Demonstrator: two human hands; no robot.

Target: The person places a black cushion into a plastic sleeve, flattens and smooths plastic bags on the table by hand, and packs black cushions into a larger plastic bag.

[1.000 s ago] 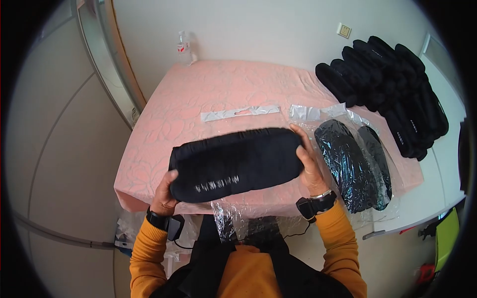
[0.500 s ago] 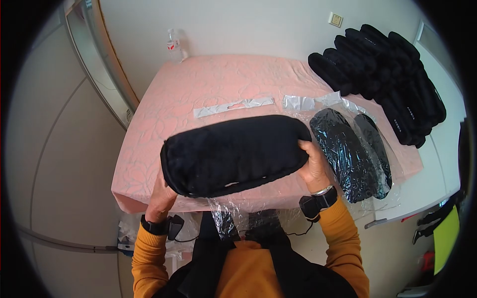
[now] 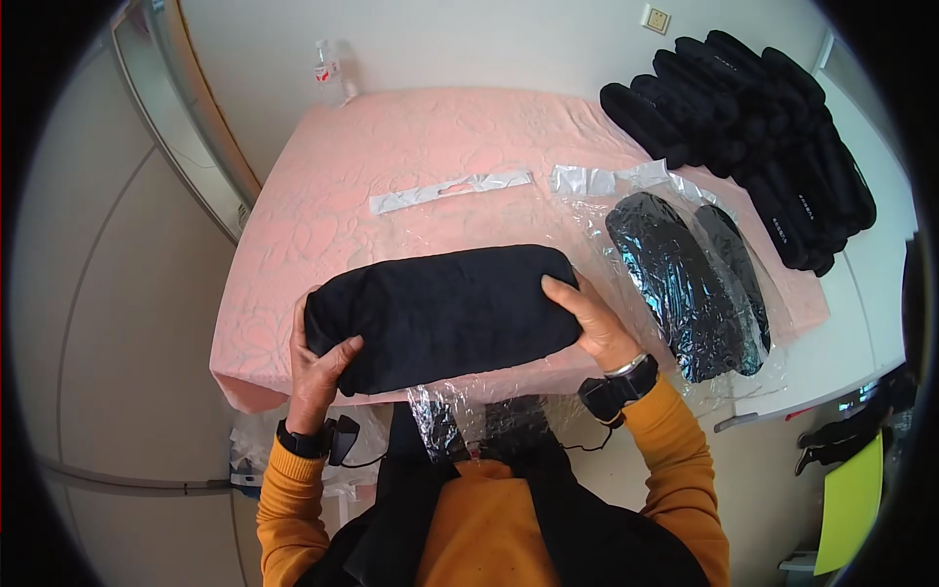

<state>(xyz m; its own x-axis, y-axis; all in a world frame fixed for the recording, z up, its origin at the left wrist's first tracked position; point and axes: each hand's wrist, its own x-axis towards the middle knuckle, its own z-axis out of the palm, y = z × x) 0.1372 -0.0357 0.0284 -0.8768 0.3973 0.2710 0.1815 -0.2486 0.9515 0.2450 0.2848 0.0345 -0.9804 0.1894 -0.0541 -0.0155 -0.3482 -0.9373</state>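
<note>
A long black plush cushion (image 3: 445, 318) is held up in front of me, over the near edge of the pink-covered table (image 3: 323, 176). My left hand (image 3: 315, 377) grips its left end, thumb on the near face and fingers round the side. At the other end my right hand (image 3: 595, 321) is closed on it, thumb on top and its other fingers mostly hidden. Beneath and behind the cushion lies a clear plastic bag with a white header strip (image 3: 450, 192). Its loose film hangs over the table edge towards my lap.
To the right lie black cushions in clear plastic (image 3: 665, 284). A large pile of black cushions (image 3: 743, 117) fills the back right corner, partly on a white surface (image 3: 861, 313). A plastic bottle (image 3: 329, 73) stands by the wall. Bright yellow-green sheet (image 3: 849, 509) sits lower right.
The cushion has turned in my hands, showing a smoother face, and its zip-like edge is out of sight. My left thumb has come over onto its near face. The view has shifted slightly.
</note>
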